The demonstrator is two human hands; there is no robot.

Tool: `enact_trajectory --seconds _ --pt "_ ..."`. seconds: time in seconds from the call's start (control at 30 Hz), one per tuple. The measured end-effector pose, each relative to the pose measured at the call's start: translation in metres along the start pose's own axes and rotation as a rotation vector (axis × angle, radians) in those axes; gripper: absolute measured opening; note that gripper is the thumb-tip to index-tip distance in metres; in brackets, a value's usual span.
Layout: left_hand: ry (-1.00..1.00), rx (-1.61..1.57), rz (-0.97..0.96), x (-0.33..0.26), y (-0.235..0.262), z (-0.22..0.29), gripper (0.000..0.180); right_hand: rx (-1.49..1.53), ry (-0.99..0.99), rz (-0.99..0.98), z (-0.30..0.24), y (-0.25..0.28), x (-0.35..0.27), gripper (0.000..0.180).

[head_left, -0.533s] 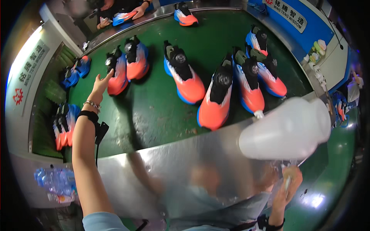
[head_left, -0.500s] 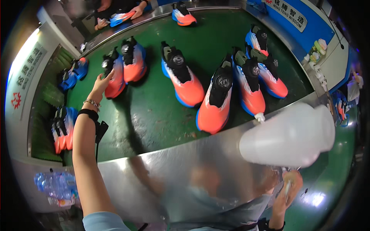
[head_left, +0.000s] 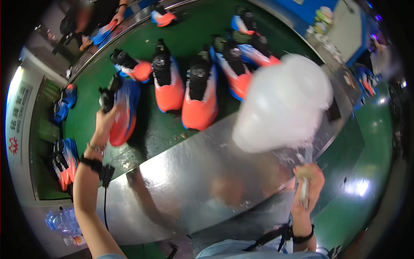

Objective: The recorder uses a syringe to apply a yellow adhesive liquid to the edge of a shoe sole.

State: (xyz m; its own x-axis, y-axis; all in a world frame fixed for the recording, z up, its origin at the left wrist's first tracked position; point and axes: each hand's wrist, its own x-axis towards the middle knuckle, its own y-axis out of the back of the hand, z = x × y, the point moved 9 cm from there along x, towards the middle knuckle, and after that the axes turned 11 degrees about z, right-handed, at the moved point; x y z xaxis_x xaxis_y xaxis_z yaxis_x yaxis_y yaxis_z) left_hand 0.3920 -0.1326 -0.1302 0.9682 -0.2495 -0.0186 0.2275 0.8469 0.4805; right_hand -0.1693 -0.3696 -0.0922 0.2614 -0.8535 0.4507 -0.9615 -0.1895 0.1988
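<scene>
My left hand (head_left: 102, 127) is closed on the near side of an orange, blue and white sneaker (head_left: 126, 113) with a black collar, which is tilted over the green belt. My right hand (head_left: 308, 185), at the lower right, is wrapped around the handle of what looks like a spray gun (head_left: 305, 153). A large white translucent pot (head_left: 284, 103) sits above that handle, hiding part of the belt edge. Beyond the held shoe lies a matching sneaker (head_left: 139, 71) with its toe to the right. Two more sneakers, a middle one (head_left: 169, 93) and one to its right (head_left: 200, 105), stand with toes toward me.
A steel ledge (head_left: 172, 185) runs along the belt's near side. Several more sneakers (head_left: 237, 73) stand at the right. Others (head_left: 64, 162) are under the white machine housing at left. Across the belt, a person's hand (head_left: 118, 18) holds a shoe. Plastic bottles (head_left: 64, 222) sit lower left.
My left hand has drawn a sneaker nearer and tilted it. The sneaker beyond it now points right. My right hand and the white pot have moved up and left in view; the view has also shifted.
</scene>
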Motion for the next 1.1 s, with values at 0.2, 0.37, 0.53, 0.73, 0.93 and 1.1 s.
enact_trajectory --seconds 0.2,0.37,0.53,0.73,0.93,1.1 --pt "-0.010 -0.178 -0.100 -0.175 0.023 0.009 0.018 0.568 -0.130 -0.018 0.014 0.010 0.007 0.072" --pt "-0.129 0.055 -0.294 -0.260 0.038 0.011 0.036 0.758 -0.235 -0.002 0.029 0.019 0.007 0.069" --pt "-0.460 0.351 -0.455 -0.283 0.036 0.056 0.071 0.713 -0.255 0.001 0.017 0.021 0.005 0.073" --pt "0.272 -0.153 -0.054 -0.275 0.117 -0.074 0.039 0.835 -0.339 0.006 0.030 0.023 0.009 0.076" --pt "0.190 -0.516 0.096 -0.262 0.061 -0.035 0.038 0.756 -0.255 -0.039 0.024 0.022 0.007 0.081" --pt "-0.385 -0.530 0.099 -0.268 0.024 0.105 0.048 0.731 -0.322 -0.062 0.011 0.018 0.005 0.085"
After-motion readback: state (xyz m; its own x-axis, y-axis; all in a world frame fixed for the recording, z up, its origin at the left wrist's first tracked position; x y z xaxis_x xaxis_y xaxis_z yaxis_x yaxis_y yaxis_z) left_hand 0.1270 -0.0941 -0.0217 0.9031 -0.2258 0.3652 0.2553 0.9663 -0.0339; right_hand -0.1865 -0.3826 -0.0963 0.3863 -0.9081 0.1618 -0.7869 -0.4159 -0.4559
